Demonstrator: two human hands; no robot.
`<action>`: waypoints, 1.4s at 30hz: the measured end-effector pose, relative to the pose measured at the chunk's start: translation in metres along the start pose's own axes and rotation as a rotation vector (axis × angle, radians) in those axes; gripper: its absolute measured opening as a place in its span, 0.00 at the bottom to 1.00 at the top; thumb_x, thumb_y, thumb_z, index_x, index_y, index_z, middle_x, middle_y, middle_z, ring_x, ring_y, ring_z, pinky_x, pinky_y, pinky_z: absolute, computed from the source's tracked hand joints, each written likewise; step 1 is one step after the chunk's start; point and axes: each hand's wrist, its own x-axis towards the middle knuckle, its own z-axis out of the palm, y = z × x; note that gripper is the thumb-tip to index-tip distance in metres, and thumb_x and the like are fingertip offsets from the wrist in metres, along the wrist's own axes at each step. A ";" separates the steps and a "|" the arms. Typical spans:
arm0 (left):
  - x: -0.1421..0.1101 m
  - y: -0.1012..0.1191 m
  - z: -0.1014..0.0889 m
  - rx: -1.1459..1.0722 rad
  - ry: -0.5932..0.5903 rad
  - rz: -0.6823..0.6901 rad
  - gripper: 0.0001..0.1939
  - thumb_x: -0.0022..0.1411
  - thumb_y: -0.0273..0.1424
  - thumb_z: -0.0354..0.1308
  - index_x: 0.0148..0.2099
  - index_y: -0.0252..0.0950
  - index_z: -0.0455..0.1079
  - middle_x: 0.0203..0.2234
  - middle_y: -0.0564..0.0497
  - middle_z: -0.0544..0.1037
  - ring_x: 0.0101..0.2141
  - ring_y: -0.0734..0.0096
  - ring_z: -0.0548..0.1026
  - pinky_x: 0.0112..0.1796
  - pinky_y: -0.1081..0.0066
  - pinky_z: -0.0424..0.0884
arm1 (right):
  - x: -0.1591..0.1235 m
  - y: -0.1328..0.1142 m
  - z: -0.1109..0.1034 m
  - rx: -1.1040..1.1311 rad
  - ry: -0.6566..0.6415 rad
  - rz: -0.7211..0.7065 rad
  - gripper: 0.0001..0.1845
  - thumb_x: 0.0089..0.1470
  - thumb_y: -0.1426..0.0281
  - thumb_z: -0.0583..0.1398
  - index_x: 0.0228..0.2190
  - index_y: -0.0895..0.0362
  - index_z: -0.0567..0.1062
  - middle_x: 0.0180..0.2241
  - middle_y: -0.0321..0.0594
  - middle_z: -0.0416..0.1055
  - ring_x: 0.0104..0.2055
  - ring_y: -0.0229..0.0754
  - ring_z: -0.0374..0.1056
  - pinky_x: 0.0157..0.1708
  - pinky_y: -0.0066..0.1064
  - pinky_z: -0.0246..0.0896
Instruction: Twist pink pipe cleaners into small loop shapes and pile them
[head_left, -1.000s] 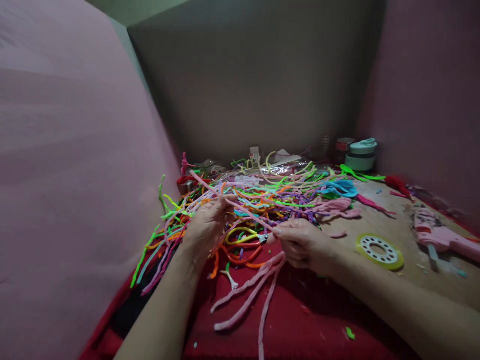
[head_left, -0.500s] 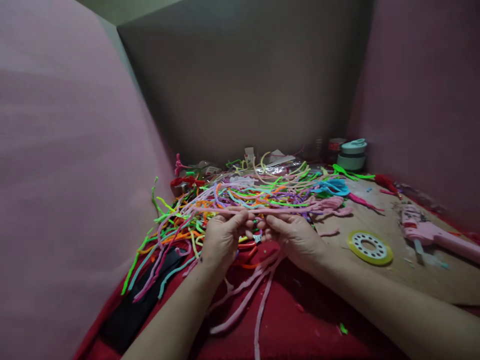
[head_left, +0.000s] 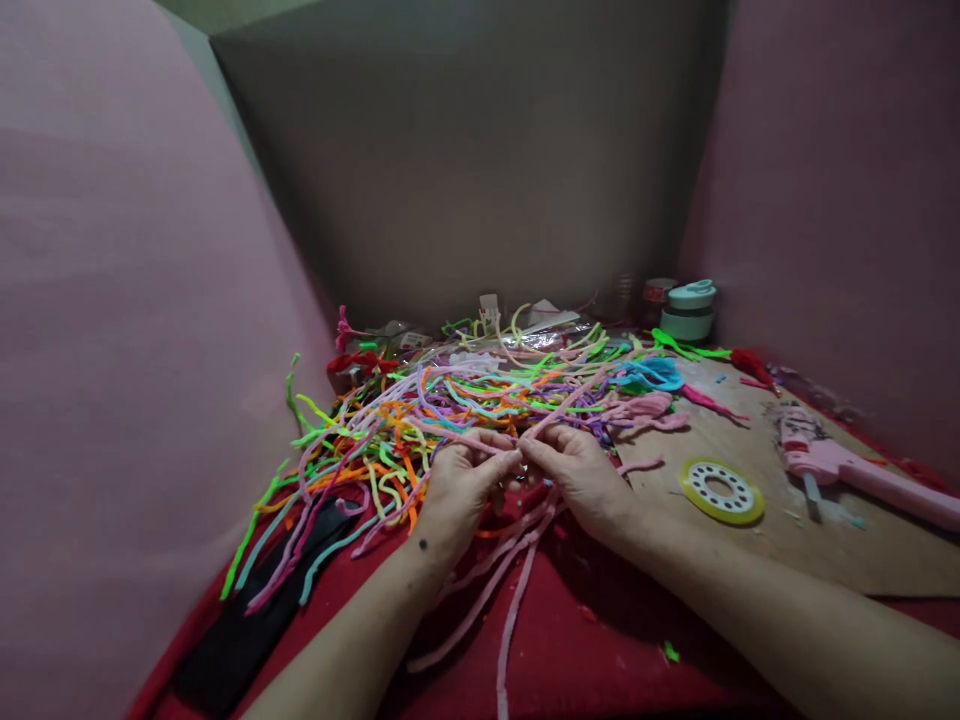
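Between my two hands a pink pipe cleaner (head_left: 559, 411) is bent in the middle, its two ends rising to the left and to the right. My left hand (head_left: 466, 482) pinches it with thumb and fingers. Close against it, my right hand (head_left: 579, 470) is pinched on the same pipe cleaner, the fingertips of both hands nearly touching. Below them several loose pink pipe cleaners (head_left: 510, 605) hang over the red cloth (head_left: 600, 650). Just beyond my hands spreads a tangled heap of many-coloured pipe cleaners (head_left: 405, 415).
On the brown board (head_left: 847, 560) at right lie a tape roll (head_left: 694, 490) with a white core and a pink glue gun (head_left: 847, 465). A mint-lidded container (head_left: 688, 312) stands at the back. A black cloth-like strip (head_left: 232, 640) lies at left, and pink walls flank both sides.
The pink pipe cleaner was nearly straight across and is now bent at the middle. My hands have come together and slightly down. The whole view has shifted a little.
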 end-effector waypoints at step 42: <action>-0.002 0.003 0.001 0.139 -0.017 0.112 0.10 0.50 0.36 0.61 0.27 0.34 0.66 0.14 0.57 0.68 0.12 0.81 0.63 0.14 0.79 0.58 | -0.003 -0.022 -0.014 -0.894 -0.468 -0.170 0.13 0.49 0.76 0.50 0.24 0.60 0.75 0.22 0.37 0.69 0.24 0.35 0.59 0.27 0.26 0.50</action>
